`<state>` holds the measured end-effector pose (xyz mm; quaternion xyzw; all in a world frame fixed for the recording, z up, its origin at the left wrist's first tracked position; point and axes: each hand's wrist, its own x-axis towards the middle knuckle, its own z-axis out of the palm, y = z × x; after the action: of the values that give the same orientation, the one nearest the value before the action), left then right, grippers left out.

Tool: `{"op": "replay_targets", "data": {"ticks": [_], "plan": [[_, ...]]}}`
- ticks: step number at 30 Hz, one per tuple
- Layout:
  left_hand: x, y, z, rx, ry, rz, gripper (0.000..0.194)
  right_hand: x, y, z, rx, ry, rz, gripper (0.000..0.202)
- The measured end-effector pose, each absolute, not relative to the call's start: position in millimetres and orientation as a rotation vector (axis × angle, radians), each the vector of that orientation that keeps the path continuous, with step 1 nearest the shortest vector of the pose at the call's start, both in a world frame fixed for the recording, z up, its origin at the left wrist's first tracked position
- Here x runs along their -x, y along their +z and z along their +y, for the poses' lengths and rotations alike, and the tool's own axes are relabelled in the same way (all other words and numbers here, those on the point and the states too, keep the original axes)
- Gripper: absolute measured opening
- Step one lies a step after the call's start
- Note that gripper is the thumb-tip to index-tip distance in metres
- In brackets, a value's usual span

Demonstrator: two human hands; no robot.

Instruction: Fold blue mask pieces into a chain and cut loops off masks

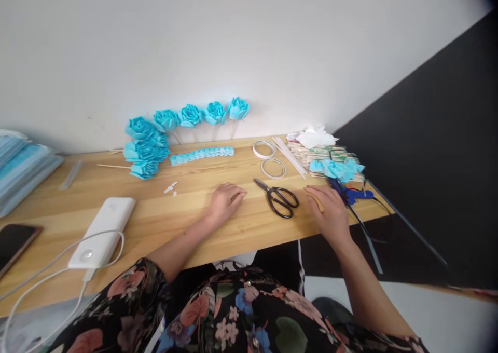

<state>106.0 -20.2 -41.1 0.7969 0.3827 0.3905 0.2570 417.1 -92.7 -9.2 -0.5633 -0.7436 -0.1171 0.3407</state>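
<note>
My left hand (226, 202) rests on the wooden table with its fingers curled together; whatever may be inside is too small to make out. Farther right, my right hand (329, 210) lies near the table's front edge, its fingers bent round a small tan piece (316, 201). Between the hands lie black-handled scissors (280, 197), touched by neither. Two rolls of tape, one (264, 149) behind the other (273, 168), sit beyond the scissors. A row of blue folded petals (202, 155) lies behind my left hand.
Blue paper flowers (143, 149) stand and lie along the wall. A blue glue gun (358, 195) and a stack of paper strips (334, 155) are at right. At left are a white power bank (103, 233) with a cable, a phone (17, 243) and blue sheets (23, 171).
</note>
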Motion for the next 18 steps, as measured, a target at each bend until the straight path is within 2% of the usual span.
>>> {"op": "replay_targets", "data": {"ticks": [11, 18], "plan": [[-98.6, -34.0, -13.0, -1.662, 0.917, 1.253, 0.04, -365.2, -31.6, -87.2, 1.362, -0.143, -1.954, 0.025], [-100.6, -40.6, -7.6, -1.624, 0.921, 1.253, 0.045, -365.5, -47.0, -78.1, 1.394, -0.09, -1.949, 0.024]]}}
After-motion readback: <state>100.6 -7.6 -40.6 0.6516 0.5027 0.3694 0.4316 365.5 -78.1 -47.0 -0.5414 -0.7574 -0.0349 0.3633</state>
